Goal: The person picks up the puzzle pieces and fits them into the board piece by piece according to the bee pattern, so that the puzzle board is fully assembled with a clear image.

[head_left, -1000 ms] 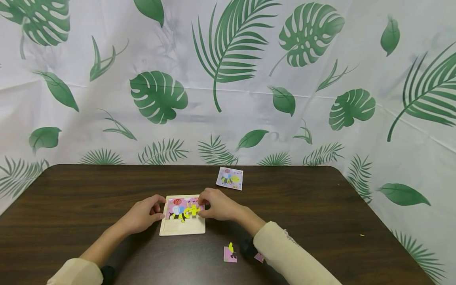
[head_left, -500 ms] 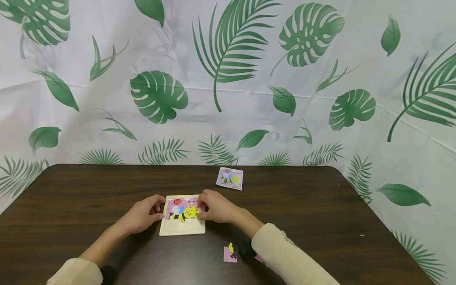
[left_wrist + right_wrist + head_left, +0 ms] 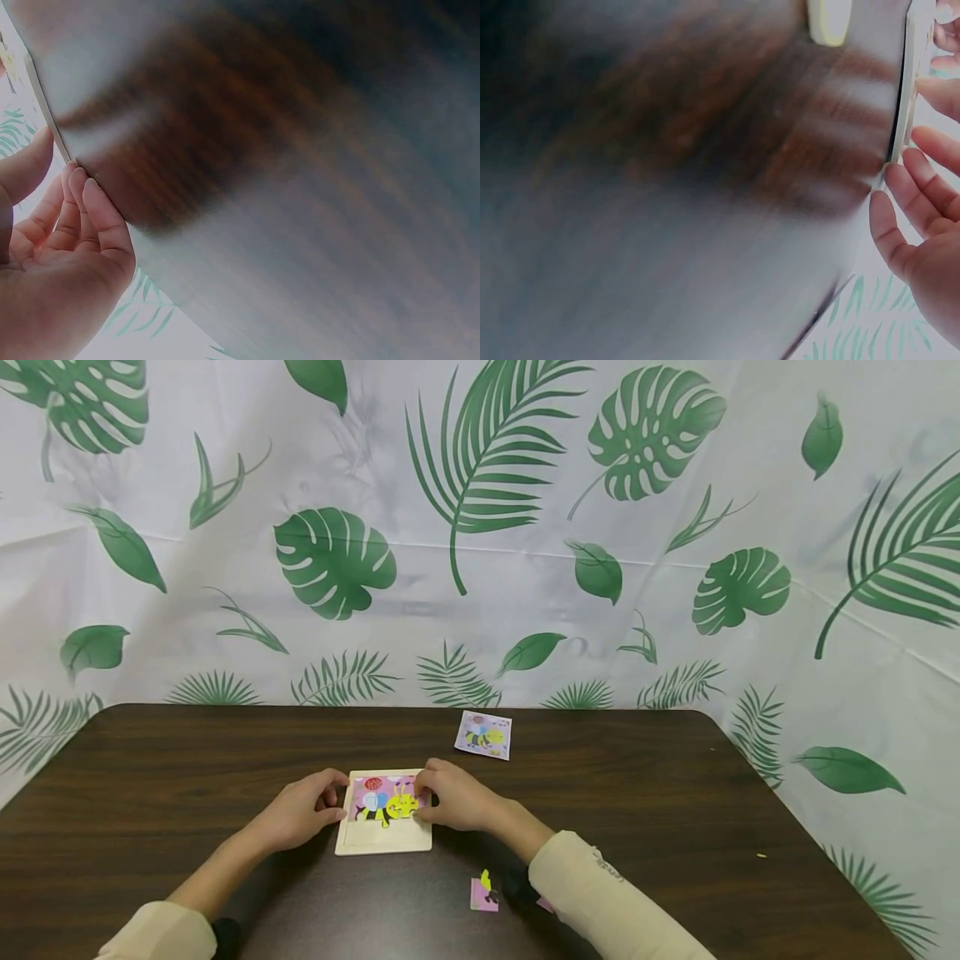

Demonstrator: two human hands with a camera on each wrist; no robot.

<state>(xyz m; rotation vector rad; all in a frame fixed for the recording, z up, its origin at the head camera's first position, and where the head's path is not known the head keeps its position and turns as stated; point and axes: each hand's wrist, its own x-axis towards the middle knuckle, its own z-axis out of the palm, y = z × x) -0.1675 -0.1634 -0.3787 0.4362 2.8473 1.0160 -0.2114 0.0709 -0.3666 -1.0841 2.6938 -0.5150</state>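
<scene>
A pale wooden puzzle board (image 3: pixel 385 839) lies on the table, its upper part filled with pink pieces showing a yellow and black bee. My left hand (image 3: pixel 303 812) holds the board's left edge, thumb nearer me and fingertips farther up. At the right side, my right hand (image 3: pixel 459 797) pinches a puzzle piece (image 3: pixel 408 806) with part of the bee's yellow face, down in the picture; the fingers hide its right portion. In the right wrist view, other fingertips touch the board's edge (image 3: pixel 904 112). The board's lower strip is bare wood.
A loose pink piece (image 3: pixel 484 896) lies nearer me, to the right of the board. Another piece (image 3: pixel 545 904) is partly hidden by my right sleeve. Behind the board rests a square bee picture card (image 3: pixel 483 736). A leaf-print cloth (image 3: pixel 525 610) hangs beyond the dark table.
The face piece in my right hand has shifted slightly and now sits closer against its neighbours. My right hand has moved a little left; my left hand stays at the board's edge.
</scene>
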